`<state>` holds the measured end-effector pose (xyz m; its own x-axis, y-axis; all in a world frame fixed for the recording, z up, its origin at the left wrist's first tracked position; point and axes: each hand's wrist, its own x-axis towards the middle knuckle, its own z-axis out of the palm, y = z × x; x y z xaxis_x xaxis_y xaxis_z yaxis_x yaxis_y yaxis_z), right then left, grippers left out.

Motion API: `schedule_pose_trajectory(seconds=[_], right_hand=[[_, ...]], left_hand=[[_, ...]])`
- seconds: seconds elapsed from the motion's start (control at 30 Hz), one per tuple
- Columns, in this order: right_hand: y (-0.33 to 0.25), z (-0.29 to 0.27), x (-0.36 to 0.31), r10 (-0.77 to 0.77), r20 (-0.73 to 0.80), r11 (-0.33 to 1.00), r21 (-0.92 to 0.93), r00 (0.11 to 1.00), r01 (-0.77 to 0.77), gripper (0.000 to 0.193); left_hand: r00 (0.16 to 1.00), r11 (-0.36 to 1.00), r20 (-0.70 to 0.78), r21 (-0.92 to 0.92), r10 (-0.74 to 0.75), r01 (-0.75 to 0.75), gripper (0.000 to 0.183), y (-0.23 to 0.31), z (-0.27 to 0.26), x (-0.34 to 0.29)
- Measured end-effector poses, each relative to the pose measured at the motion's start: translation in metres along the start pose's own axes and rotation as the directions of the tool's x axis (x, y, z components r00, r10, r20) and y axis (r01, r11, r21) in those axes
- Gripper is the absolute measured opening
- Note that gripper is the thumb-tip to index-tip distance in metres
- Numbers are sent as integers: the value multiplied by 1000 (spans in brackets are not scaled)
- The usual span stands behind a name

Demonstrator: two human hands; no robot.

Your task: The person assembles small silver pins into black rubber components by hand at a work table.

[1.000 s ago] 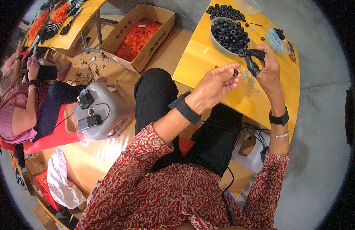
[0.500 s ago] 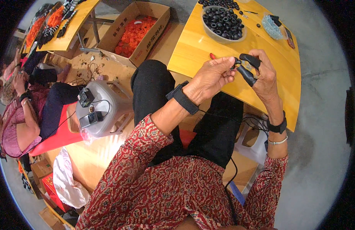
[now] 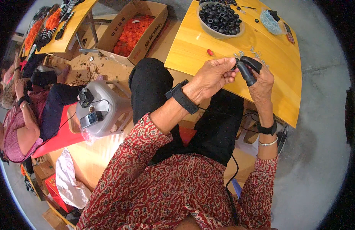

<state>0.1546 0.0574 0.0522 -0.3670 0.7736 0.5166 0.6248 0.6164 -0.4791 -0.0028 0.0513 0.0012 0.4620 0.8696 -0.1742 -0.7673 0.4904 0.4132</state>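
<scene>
In front of me, over the table's near edge, my left hand (image 3: 214,74) pinches a small black ring-like piece (image 3: 234,68) between thumb and fingers. My right hand (image 3: 262,82) meets it from the other side, with black sleeves on its thumb and forefinger. Those two covered fingertips close on the same piece, which they largely hide. Beyond the hands stands a clear plastic tub (image 3: 243,30) full of black rings like thick beads (image 3: 219,18). Small clear or silvery bits (image 3: 254,51) lie scattered on the yellow table (image 3: 189,46), near a small red object (image 3: 210,52).
At the table's far right are a bag of pale blue bits (image 3: 270,23) and a phone-like object (image 3: 289,33). A cardboard box (image 3: 158,27) of orange pieces sits on the floor. Left of my legs, a grey stool (image 3: 112,103) carries small devices. Another person (image 3: 26,115) sits at far left.
My right thumb and forefinger have come together toward the black piece and the right wrist has shifted slightly left. My left hand keeps its pinch almost in place.
</scene>
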Motion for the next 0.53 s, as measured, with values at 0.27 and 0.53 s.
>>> schedule_pose_trajectory(seconds=[0.27,0.53], right_hand=[[20,10,-13,358,5,787,536,934,-305,19],[28,6,-5,219,133,909,333,967,-252,27]], left_hand=[[999,998,-23,-41,-37,36,19,-5,-1,0],[983,966,106,-198,-147,166,23,-5,-13,6]])
